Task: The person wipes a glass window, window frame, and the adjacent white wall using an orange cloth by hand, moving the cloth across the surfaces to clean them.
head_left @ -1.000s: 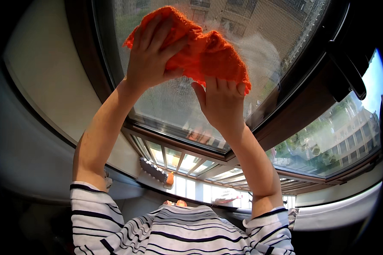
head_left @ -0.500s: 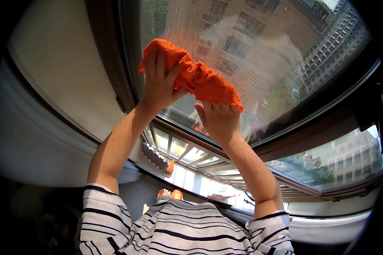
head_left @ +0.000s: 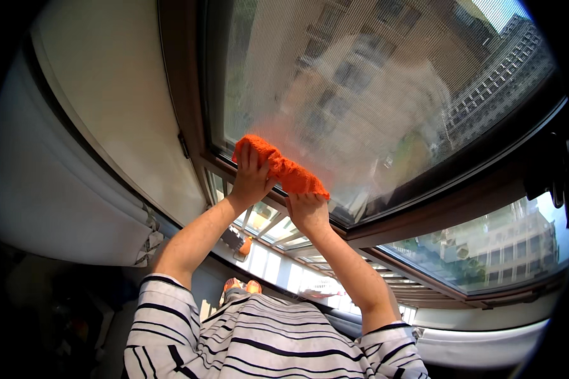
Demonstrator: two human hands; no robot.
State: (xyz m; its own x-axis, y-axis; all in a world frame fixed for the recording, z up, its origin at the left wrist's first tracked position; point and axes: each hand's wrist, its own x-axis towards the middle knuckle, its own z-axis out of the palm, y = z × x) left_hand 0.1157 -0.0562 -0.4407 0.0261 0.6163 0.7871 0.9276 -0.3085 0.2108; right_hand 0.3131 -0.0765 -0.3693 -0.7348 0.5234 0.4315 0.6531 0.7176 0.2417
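A bunched orange cloth (head_left: 283, 169) lies pressed against the lower left part of a large window pane (head_left: 360, 114). My left hand (head_left: 251, 180) rests on the cloth's left end, its fingers gripping the fabric. Lower and to the right, my right hand (head_left: 308, 211) holds the other end, its fingertips partly hidden by the fabric. A faint orange reflection shows in the glass above the cloth. Through the pane, ribbed like a screen, buildings appear.
A dark brown frame (head_left: 186, 95) edges the pane, with a hinge at its left. Below are wooden slats and a sill with an orange object (head_left: 242, 248). Another window (head_left: 487, 249) is at right, white fabric (head_left: 63, 170) at left. My feet in orange footwear (head_left: 240, 287) are below.
Both hands have slid the cloth down the glass to the pane's lower edge. The view has shifted a little, and my elbows are more bent.
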